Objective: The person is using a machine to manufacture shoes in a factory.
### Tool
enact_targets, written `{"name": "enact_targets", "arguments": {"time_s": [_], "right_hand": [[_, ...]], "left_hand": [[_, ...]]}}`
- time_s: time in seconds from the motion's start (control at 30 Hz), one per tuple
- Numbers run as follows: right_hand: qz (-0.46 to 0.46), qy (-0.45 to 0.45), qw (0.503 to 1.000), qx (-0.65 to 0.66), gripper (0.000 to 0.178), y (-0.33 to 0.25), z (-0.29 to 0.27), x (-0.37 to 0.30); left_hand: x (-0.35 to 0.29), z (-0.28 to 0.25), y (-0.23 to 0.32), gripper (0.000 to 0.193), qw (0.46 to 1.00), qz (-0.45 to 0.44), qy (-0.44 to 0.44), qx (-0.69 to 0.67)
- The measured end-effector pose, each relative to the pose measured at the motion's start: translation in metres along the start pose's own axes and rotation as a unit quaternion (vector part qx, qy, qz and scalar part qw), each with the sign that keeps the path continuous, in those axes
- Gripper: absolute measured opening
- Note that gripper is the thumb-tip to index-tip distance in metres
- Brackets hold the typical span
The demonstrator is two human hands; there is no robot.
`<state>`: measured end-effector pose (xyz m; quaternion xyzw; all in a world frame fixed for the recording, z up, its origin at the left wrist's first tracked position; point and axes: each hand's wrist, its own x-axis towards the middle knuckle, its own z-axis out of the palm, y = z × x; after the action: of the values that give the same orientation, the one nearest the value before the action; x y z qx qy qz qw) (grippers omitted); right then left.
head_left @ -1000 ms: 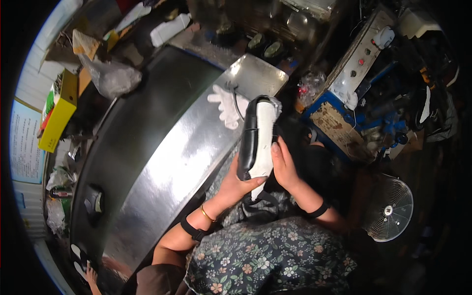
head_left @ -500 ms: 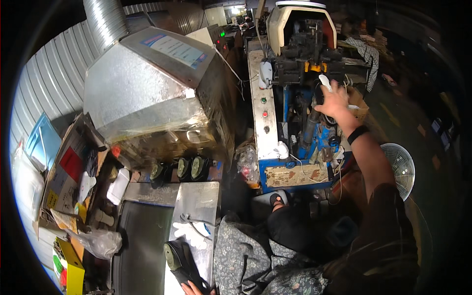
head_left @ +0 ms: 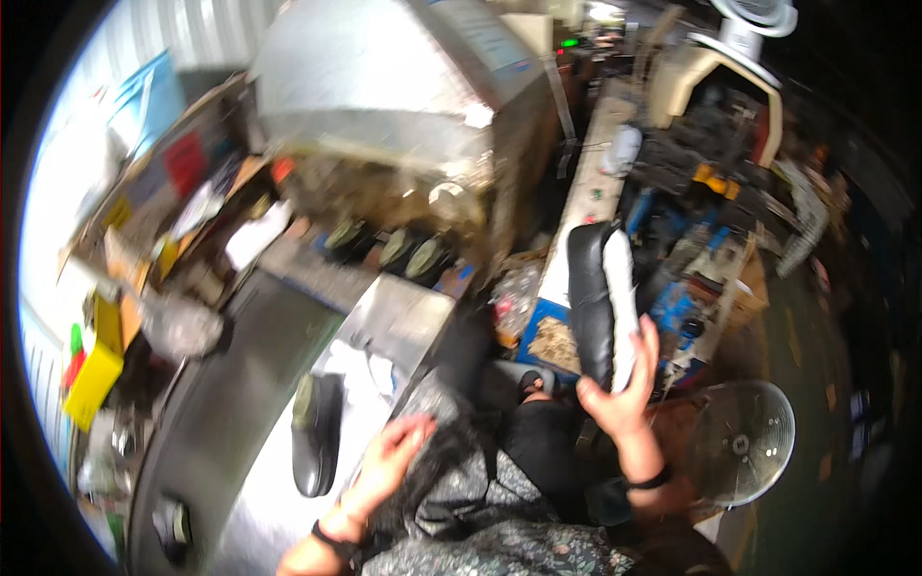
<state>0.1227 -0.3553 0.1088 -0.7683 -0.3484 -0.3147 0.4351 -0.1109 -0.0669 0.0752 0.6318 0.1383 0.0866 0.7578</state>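
Observation:
My right hand (head_left: 622,394) grips a black shoe (head_left: 590,302) with a white sole side, held upright in front of the machine. Thumb and fingers close around its lower end. My left hand (head_left: 392,456) is over my lap, blurred, its fingers loosely stretched and nothing seen in them. Beside it, a second black shoe (head_left: 315,437) with an olive-green inside lies on the bare metal sheet (head_left: 259,509). White gloves (head_left: 357,370) lie just beyond that shoe.
Several shoes (head_left: 396,250) stand under the metal hood (head_left: 384,77). Another shoe (head_left: 171,528) lies on the dark belt (head_left: 216,413). The blue machine (head_left: 687,317) stands at the right, a round fan (head_left: 741,444) nearer. Cardboard boxes (head_left: 182,163) line the left.
My right hand has come back from the machine and now shows the shoe in its grip. The left hand has left the shoe on the metal sheet. The view has turned left.

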Motion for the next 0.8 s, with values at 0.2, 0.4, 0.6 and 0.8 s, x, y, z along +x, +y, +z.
{"name": "enact_targets", "arguments": {"time_s": [0.2,0.4,0.6,0.8], "right_hand": [[-0.095,-0.186,0.957,0.203,0.089,-0.117,0.078,-0.077],[0.098,-0.366,0.854,0.356,0.099,-0.143,0.106,-0.108],[0.148,-0.444,0.796,0.382,0.081,-0.136,0.134,-0.099],[-0.135,-0.452,0.816,0.336,0.051,-0.181,0.127,-0.121]], "left_hand": [[0.025,-0.016,0.039,0.076,0.983,0.166,0.082,0.016],[-0.008,-0.039,0.012,0.075,0.99,0.073,0.116,0.016],[-0.029,-0.038,-0.021,0.07,0.997,-0.003,-0.014,-0.079],[-0.057,-0.069,-0.007,0.07,0.938,-0.343,-0.029,-0.035]]}}
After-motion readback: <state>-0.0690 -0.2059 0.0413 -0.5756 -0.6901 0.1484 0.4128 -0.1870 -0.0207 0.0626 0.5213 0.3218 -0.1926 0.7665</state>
